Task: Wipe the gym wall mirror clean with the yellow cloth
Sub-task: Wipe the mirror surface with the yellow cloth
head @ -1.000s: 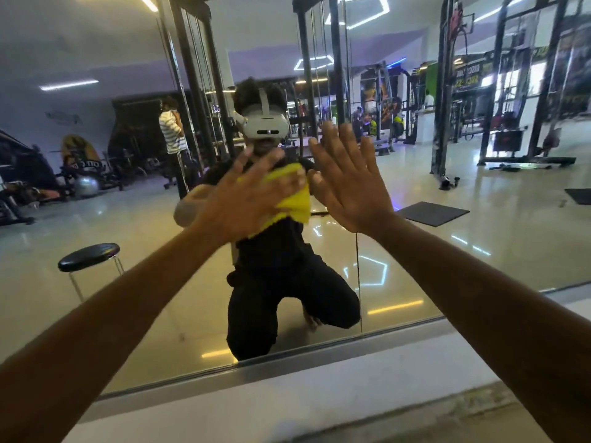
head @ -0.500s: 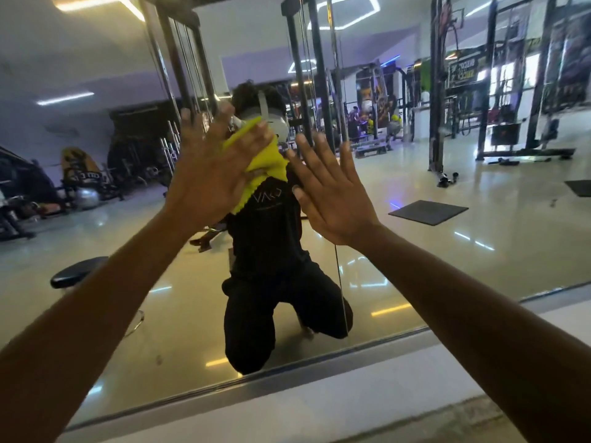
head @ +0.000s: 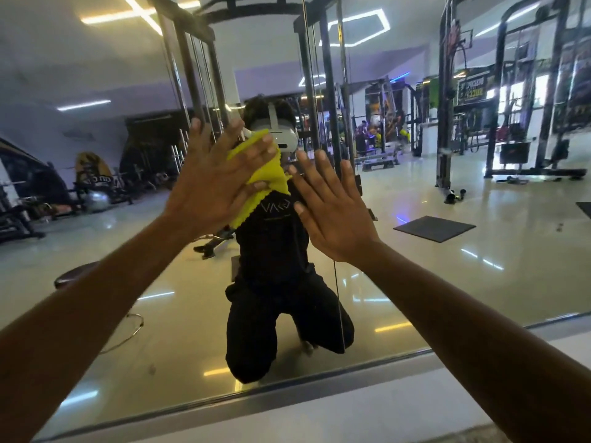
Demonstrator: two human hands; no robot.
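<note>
left hand [head: 214, 183] presses yellow cloth [head: 267, 174], mirror [head: 447, 282]

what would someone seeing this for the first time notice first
The eye goes to the yellow cloth, pressed flat against the mirror at centre by the left hand. Just right of it, the right hand lies open on the glass. Between the arms, the mirror shows the kneeling person's reflection in black clothes.
</note>
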